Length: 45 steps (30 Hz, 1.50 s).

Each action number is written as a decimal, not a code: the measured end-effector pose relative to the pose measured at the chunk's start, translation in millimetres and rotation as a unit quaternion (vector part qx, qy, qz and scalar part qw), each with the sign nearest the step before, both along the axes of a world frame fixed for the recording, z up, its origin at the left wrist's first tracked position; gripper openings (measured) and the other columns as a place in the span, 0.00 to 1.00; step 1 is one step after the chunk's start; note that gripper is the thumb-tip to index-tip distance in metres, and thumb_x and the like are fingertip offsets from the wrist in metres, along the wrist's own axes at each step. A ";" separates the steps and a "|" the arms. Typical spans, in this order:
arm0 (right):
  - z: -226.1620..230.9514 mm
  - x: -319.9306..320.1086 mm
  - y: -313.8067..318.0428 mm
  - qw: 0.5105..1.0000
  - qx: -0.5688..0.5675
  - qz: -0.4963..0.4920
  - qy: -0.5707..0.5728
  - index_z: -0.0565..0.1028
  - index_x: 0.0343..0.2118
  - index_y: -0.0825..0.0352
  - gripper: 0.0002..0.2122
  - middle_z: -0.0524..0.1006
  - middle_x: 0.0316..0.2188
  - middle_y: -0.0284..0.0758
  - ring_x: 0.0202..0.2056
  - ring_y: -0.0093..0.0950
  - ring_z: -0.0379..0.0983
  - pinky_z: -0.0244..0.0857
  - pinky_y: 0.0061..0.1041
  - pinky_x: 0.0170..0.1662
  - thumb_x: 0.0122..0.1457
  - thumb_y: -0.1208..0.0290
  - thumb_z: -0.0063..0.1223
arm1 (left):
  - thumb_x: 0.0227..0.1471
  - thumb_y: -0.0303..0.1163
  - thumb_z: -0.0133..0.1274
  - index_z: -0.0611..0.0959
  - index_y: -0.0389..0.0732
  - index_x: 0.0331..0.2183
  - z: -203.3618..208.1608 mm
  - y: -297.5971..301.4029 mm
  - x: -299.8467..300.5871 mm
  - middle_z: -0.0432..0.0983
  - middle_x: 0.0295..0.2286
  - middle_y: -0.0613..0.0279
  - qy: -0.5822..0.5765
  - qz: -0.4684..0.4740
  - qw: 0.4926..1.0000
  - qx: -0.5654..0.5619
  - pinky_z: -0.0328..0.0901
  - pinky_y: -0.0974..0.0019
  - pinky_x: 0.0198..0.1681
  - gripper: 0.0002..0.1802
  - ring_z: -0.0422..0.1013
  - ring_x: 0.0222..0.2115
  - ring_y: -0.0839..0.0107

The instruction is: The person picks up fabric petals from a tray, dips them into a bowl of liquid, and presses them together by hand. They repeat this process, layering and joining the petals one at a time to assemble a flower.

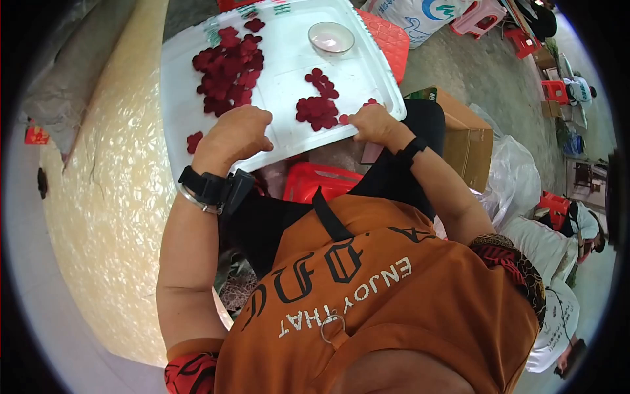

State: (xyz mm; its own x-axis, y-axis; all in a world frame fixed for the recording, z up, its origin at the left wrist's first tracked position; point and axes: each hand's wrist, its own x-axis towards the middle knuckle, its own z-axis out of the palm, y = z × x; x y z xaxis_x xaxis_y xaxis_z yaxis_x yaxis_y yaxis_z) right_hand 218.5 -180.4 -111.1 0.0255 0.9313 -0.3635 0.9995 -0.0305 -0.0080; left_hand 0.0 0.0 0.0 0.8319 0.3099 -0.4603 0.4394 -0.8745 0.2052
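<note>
1. The left hand (pixel 236 131) rests on the near edge of a white tray (pixel 282 72), knuckles up and fingers curled under; whether it pinches anything cannot be told from this angle.
2. The right hand (pixel 374 123) sits at the tray's near right corner, fingers bent down onto the tray beside a small red piece; whether it grips one cannot be told.
3. Between the two hands, just beyond the right hand's fingertips, lies a small heap of dark red petal-like pieces (pixel 318 108), touching or almost touching that hand.
4. A larger heap of the same red pieces (pixel 226 69) lies farther out, beyond the left hand and apart from it.
5. A few stray red pieces (pixel 194 140) lie at the tray's left edge, just beside the left hand.
6. A small round bowl (pixel 331 37) stands at the far side of the tray, well apart from both hands.
7. A red plastic stool (pixel 318 182) shows under the tray's near edge.
</note>
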 end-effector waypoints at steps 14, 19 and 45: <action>49.2 -6.8 40.1 0.981 -0.192 -0.022 -0.031 0.75 0.28 0.62 0.14 0.75 0.25 0.42 0.29 0.38 0.73 0.67 0.33 0.33 0.35 0.65 0.58 | 0.35 0.32 0.60 0.80 0.36 0.30 -17.2 -35.3 10.8 0.75 0.28 0.51 0.134 -0.089 0.984 -0.074 0.67 0.61 0.34 0.15 0.72 0.32 0.56; 39.8 1.8 91.9 0.997 -0.069 -0.019 0.034 0.75 0.29 0.66 0.12 0.75 0.28 0.41 0.32 0.38 0.73 0.67 0.35 0.34 0.39 0.69 0.55 | 0.34 0.31 0.60 0.81 0.35 0.28 -37.8 -30.4 13.1 0.76 0.29 0.51 0.120 -0.090 0.982 -0.116 0.67 0.61 0.35 0.14 0.73 0.32 0.58; -33.6 -119.3 205.9 0.947 0.305 0.054 0.089 0.73 0.29 0.64 0.09 0.71 0.29 0.37 0.35 0.37 0.65 0.57 0.36 0.40 0.41 0.70 0.48 | 0.44 0.26 0.43 0.80 0.38 0.29 -93.0 -42.4 -15.0 0.75 0.32 0.50 0.098 -0.070 0.987 -0.104 0.67 0.60 0.37 0.11 0.72 0.34 0.55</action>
State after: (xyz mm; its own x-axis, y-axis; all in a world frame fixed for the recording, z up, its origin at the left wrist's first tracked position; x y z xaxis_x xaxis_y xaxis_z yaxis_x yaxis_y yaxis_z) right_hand 99.2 25.5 -144.7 -0.0927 0.9628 0.2537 0.9776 0.1364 -0.1605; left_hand -15.0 -42.4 -93.0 0.7484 0.0799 -0.6584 0.3662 -0.8774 0.3098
